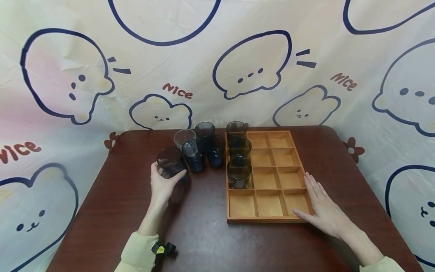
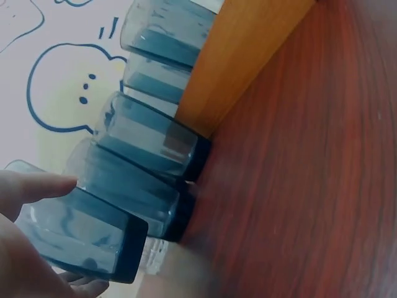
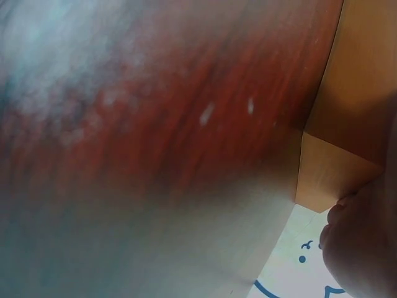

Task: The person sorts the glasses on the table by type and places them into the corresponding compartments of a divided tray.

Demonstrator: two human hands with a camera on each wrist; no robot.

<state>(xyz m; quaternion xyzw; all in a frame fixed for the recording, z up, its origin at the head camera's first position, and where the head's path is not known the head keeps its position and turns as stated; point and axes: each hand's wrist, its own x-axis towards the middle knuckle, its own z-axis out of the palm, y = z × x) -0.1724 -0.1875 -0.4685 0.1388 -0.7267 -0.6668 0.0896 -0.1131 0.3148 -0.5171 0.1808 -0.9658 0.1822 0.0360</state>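
Observation:
My left hand grips a dark tinted drinking glass, thumb on one side and fingers round the other. In the left wrist view that glass is tilted, its thick blue-grey base beside the other glasses. My right hand rests with straight fingers along the right edge of a wooden compartment tray, the thumb over its near right corner. Three tinted glasses stand in the tray's left column, the nearest glass in the third row from the back.
Left of the tray, several more glasses cluster on the brown table: a clear glass and dark ones such as a bluish glass. A patterned cloth hangs behind the table. A black strap is on the left wrist.

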